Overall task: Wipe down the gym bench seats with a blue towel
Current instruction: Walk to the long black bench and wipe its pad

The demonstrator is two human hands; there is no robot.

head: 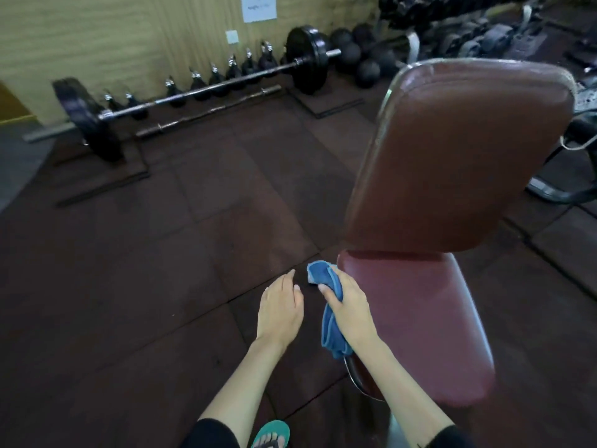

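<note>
Head view is looking down at a maroon padded gym bench on dark rubber floor tiles. The right hand [347, 305] is gripping a bunched blue towel [332, 321], fingers wrapped over it, and is pressing it against the left edge of the bench seat [420, 318], near the seat's back corner. Part of the towel is sticking out ahead of the knuckles, and the rest is hanging down below the wrist along the seat's side. The left hand [281, 307] is hovering just beside the towel, over the floor, holding nothing, with fingers loosely extended and palm facing down. The seat surface is lying flat, while the backrest [458, 156] is rising tilted behind it, its lower edge sitting just above the seat's rear edge. A foot in a teal sandal [269, 433] is showing at the bottom edge between the two forearms. Well apart from the bench, a loaded barbell [193, 92] is lying on the floor by the yellow wall, with a row of kettlebells [226, 76] behind it and dark balls [358, 59] piled near a dumbbell rack
</note>
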